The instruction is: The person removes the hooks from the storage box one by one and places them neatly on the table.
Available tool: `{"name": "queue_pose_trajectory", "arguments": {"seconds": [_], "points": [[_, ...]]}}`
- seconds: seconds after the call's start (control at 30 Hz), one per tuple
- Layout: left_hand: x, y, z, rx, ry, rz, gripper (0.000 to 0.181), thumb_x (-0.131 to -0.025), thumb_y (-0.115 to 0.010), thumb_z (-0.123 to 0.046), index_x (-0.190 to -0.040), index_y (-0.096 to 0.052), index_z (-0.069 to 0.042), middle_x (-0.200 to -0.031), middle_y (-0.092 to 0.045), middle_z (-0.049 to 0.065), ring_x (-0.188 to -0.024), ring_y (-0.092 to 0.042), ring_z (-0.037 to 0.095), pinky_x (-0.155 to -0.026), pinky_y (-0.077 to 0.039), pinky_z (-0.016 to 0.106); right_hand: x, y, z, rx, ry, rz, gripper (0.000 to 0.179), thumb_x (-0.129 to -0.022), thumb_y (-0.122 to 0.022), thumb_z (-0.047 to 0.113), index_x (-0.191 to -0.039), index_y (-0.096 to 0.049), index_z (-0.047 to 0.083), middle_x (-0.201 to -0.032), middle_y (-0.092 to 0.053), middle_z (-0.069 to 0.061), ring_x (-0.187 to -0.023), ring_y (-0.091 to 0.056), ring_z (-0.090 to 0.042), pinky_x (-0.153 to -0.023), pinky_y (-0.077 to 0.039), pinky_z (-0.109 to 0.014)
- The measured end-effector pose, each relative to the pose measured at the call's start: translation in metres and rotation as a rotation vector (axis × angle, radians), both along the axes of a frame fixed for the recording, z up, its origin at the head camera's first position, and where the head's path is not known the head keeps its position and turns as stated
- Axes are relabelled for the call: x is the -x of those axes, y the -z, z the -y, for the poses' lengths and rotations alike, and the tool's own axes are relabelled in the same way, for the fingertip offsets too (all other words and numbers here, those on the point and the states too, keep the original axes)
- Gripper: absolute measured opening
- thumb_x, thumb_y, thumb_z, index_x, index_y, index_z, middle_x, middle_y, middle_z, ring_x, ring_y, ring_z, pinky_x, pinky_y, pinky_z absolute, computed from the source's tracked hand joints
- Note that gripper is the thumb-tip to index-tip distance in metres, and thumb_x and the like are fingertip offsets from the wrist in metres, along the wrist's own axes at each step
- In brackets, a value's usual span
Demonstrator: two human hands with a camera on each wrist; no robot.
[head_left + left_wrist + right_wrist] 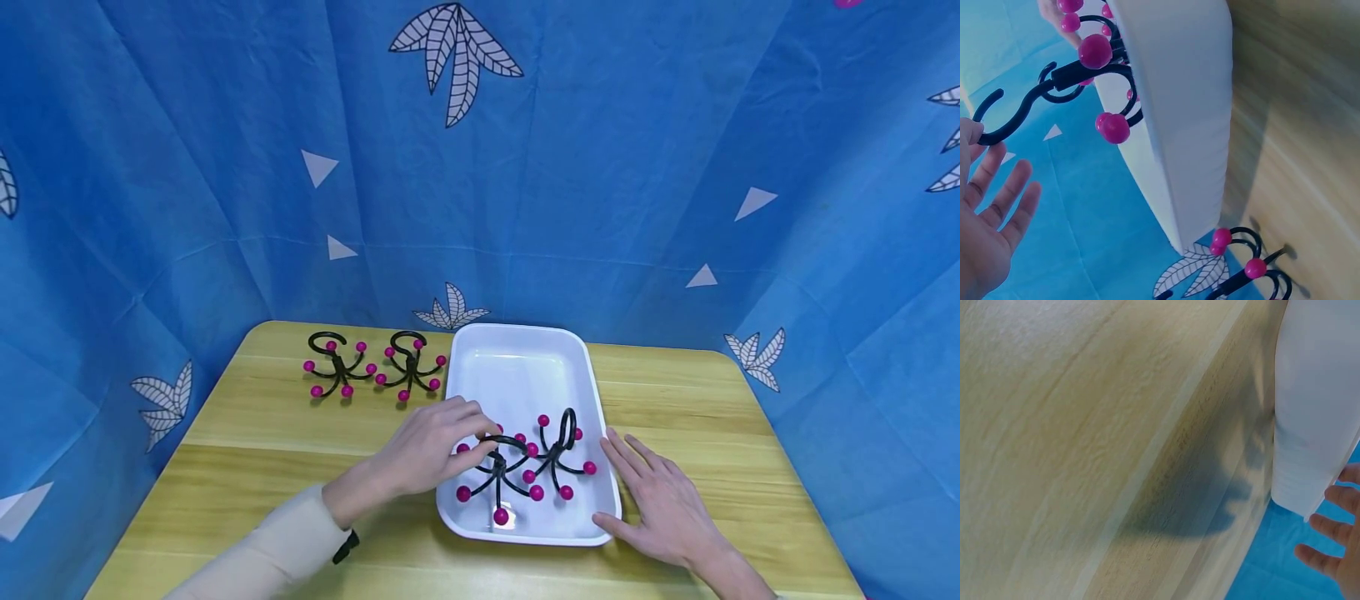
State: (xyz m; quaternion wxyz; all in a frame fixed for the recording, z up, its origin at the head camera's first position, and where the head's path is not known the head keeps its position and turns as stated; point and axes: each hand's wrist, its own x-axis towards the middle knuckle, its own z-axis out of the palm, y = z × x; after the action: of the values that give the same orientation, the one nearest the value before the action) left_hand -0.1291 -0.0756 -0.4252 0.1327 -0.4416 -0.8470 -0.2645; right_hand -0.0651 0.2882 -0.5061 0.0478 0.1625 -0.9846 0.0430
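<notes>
Head view: glossy tray (517,379) surrounds curved hooks (499,468).

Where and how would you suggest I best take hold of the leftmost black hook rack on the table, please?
I'd pinch the curl topping the leftmost black hook rack, coming from above. It rises over the stem, while the prongs with pink balls spread low around it and would probably crowd fingers approaching from the side.

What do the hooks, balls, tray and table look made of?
Hooks: probably coated metal, smooth black, judging by thin bent rods.
Balls: plastic or painted wood, smooth, evenly pink.
Tray: likely plastic, glossy white, light reflecting inside.
Table: wood or wood-look laminate, slight sheen, grain showing.
</notes>
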Motion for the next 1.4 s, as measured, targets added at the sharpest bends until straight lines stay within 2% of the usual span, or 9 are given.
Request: {"name": "queue_pose_trajectory", "arguments": {"seconds": [0.3, 0.6, 0.8, 1.07, 1.13, 1.3, 1.4], "points": [[-0.003, -0.018, 0.012, 0.009, -0.03, -0.019, 0.012, -0.099, -0.073, -0.026, -0.109, -0.078, -0.02, -0.095, -0.073, -0.007, -0.083, -0.063, 0.007, -0.07, -0.048, 0.014, 0.001, 0.001, -0.001, -0.001, -0.013, -0.012, 0.1, -0.084, -0.07, 0.075, -0.161, -0.044, 0.017, -0.169, -0.043, -0.006, -0.151, -0.047, -0.038, -0.11, -0.048, -0.066], [-0.001, -0.029, 0.031, -0.044, -0.042, -0.124, 0.013, -0.093, -0.079, -0.02, -0.105, -0.078, -0.016, -0.097, -0.077, -0.004, -0.087, -0.069, 0.01, -0.076, -0.057, 0.023, 0.0, 0.0, -0.001, -0.003, -0.014, -0.012, 0.1, -0.085, -0.07, 0.075, -0.161, -0.045, 0.016, -0.169, -0.043, -0.006, -0.15, -0.048, -0.037, -0.11, -0.048, -0.065], [-0.001, -0.037, 0.047, -0.026, -0.077, -0.143, 0.015, -0.092, -0.08, -0.02, -0.106, -0.077, -0.016, -0.099, -0.077, -0.003, -0.09, -0.07, 0.013, -0.075, -0.058, 0.026, 0.001, -0.001, 0.0, -0.005, -0.012, -0.006, 0.1, -0.085, -0.07, 0.075, -0.161, -0.044, 0.016, -0.169, -0.043, -0.006, -0.15, -0.048, -0.038, -0.11, -0.048, -0.066], [0.0, -0.042, 0.069, -0.013, -0.127, -0.17, 0.012, -0.092, -0.08, -0.019, -0.104, -0.078, -0.017, -0.096, -0.074, -0.004, -0.085, -0.068, 0.011, -0.069, -0.056, 0.024, 0.0, -0.001, 0.0, -0.006, -0.012, -0.007, 0.1, -0.085, -0.07, 0.075, -0.161, -0.044, 0.016, -0.169, -0.043, -0.006, -0.15, -0.048, -0.038, -0.11, -0.048, -0.065], [0.0, -0.043, 0.074, -0.014, -0.138, -0.18, 0.013, -0.092, -0.08, -0.018, -0.104, -0.078, -0.017, -0.096, -0.074, -0.004, -0.086, -0.069, 0.012, -0.075, -0.061, 0.029, 0.0, -0.001, 0.0, -0.004, -0.011, -0.005, 0.1, -0.085, -0.07, 0.075, -0.161, -0.044, 0.017, -0.169, -0.043, -0.006, -0.151, -0.047, -0.038, -0.111, -0.048, -0.065], [0.002, -0.044, 0.087, -0.018, -0.159, -0.205, 0.014, -0.091, -0.079, -0.016, -0.106, -0.078, -0.017, -0.098, -0.076, -0.003, -0.089, -0.073, 0.014, -0.08, -0.064, 0.038, 0.0, 0.0, -0.001, -0.004, -0.011, -0.006, 0.1, -0.085, -0.07, 0.075, -0.162, -0.044, 0.017, -0.169, -0.043, -0.006, -0.151, -0.047, -0.038, -0.111, -0.048, -0.065], [0.003, -0.044, 0.095, -0.022, -0.176, -0.222, 0.015, -0.091, -0.079, -0.016, -0.106, -0.078, -0.017, -0.097, -0.076, -0.003, -0.087, -0.073, 0.015, -0.072, -0.062, 0.033, 0.0, 0.0, -0.001, -0.001, -0.02, -0.019, 0.099, -0.085, -0.07, 0.075, -0.161, -0.044, 0.016, -0.169, -0.044, -0.006, -0.15, -0.048, -0.037, -0.11, -0.048, -0.064]]}}
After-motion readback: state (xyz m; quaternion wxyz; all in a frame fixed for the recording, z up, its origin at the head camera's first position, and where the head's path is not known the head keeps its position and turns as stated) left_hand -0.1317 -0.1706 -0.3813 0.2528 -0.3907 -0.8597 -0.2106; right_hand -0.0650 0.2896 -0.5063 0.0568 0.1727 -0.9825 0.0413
